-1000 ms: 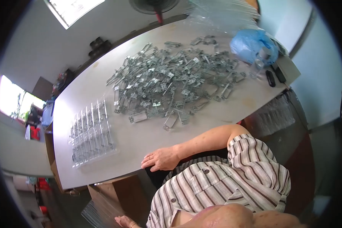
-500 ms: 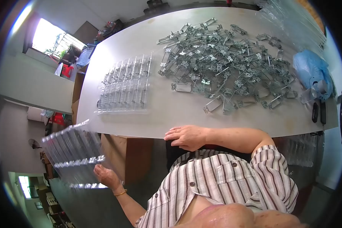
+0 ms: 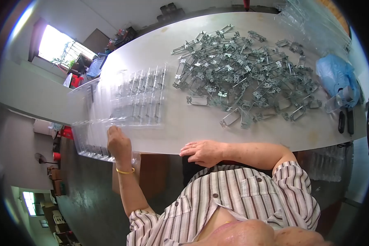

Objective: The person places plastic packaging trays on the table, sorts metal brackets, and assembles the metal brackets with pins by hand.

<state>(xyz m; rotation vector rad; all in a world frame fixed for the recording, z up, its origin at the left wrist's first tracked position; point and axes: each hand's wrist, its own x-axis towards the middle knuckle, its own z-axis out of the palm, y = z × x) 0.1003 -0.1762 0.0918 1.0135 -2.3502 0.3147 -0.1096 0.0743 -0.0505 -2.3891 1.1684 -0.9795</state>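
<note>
At the table (image 3: 184, 133) edge, the left hand (image 3: 119, 141) has a clear tray (image 3: 88, 137) in its grip. The right hand (image 3: 203, 152) rests there, grip loose.

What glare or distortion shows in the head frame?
Head view: bright barred window largely blown out; head view: glare across the clear ribbed plastic tray in the bare left hand; head view: pale grey table looks bowed along its far edge, frame corners black.

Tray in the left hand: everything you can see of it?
The held tray looks like thin, clear, shiny plastic with long parallel channels and a crosswise band. The left hand grips it on its near side. It juts past the edge of the table, partly overlapping the filled tray in view; contact is unclear.
</note>
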